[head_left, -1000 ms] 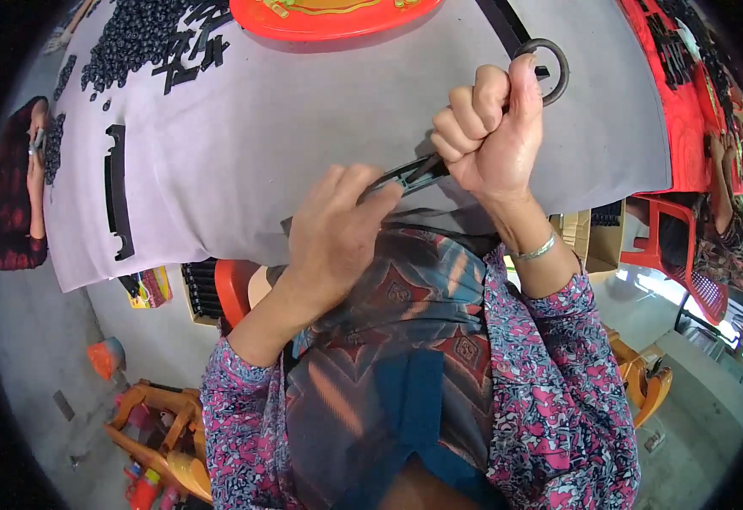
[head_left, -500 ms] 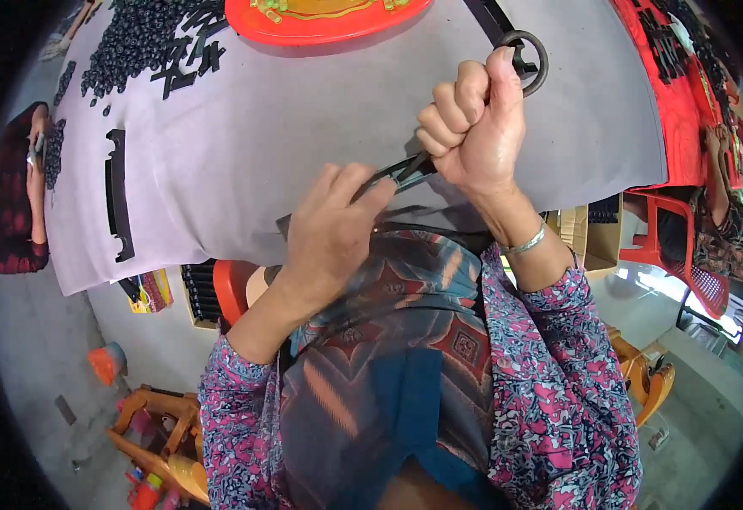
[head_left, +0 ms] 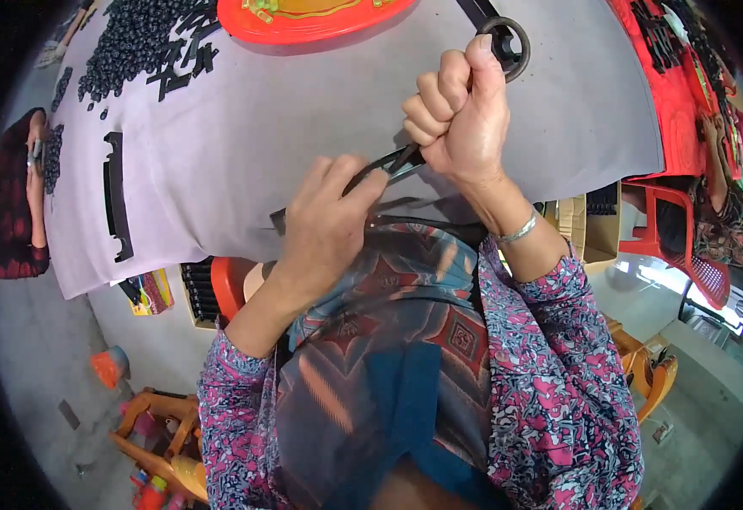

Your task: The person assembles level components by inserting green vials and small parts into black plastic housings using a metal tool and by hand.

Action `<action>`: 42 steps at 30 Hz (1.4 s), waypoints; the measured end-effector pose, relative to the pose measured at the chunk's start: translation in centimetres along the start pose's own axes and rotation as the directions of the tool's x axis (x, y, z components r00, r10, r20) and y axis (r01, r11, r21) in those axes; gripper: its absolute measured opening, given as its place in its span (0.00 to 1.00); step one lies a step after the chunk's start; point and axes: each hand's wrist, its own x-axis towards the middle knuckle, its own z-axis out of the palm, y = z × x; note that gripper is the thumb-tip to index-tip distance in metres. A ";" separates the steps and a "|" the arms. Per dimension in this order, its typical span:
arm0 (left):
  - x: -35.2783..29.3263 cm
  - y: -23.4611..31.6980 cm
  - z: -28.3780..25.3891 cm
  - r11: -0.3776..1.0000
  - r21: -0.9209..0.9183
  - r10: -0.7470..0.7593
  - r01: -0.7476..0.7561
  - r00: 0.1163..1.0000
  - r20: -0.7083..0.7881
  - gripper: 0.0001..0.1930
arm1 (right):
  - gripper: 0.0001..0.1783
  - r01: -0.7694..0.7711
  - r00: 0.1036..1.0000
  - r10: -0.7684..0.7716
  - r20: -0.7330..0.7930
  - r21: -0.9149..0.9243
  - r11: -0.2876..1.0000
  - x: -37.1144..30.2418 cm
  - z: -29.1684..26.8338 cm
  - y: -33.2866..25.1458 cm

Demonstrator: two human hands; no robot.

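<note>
My right hand (head_left: pixel 467 119) is closed in a fist around a dark ring-ended metal tool (head_left: pixel 522 53). The ring stands out above my thumb, and the tool's narrow end comes out below the little finger. Close to the table's near edge, my left hand (head_left: pixel 325 225) grips a long black plastic strip (head_left: pixel 279 222), which my fingers partly cover. Tool and strip meet just right of my left fingertips; exactly how they touch is hidden. On the left lies a black notched strip (head_left: pixel 116 197) of plastic.
A grey cloth (head_left: pixel 244 110) covers the table. Far left are a heap of small black parts (head_left: pixel 129 55) and loose short black pieces (head_left: pixel 186 55). A red tray (head_left: pixel 320 34) with yellow-green pieces stands at the far side. Other people sit left and right, near a red chair (head_left: pixel 673 217).
Both hands keep their grips. My right hand and the ring appear slightly further left and up, though the whole view has shifted a little too.
</note>
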 end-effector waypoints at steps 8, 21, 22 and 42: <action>-0.1 -0.2 0.5 1.000 -0.017 0.006 -0.007 0.999 -0.040 0.15 | 0.35 0.025 0.999 -0.027 0.020 0.056 0.998 0.0 -0.3 -0.4; -0.4 -1.0 -2.7 0.987 0.061 -0.153 0.152 0.988 0.012 0.15 | 0.28 0.041 0.982 -0.090 0.165 0.280 0.959 -0.3 -2.9 -6.1; -0.5 -0.9 -3.0 0.988 0.022 -0.153 0.153 0.988 -0.015 0.15 | 0.27 0.014 0.971 -0.084 0.226 0.293 0.956 -0.2 -3.4 -6.6; -5.6 -13.9 -14.8 0.571 0.250 -0.562 0.782 0.594 -0.575 0.17 | 0.15 -0.239 0.968 0.177 -0.179 -0.435 0.868 0.5 -1.9 -3.9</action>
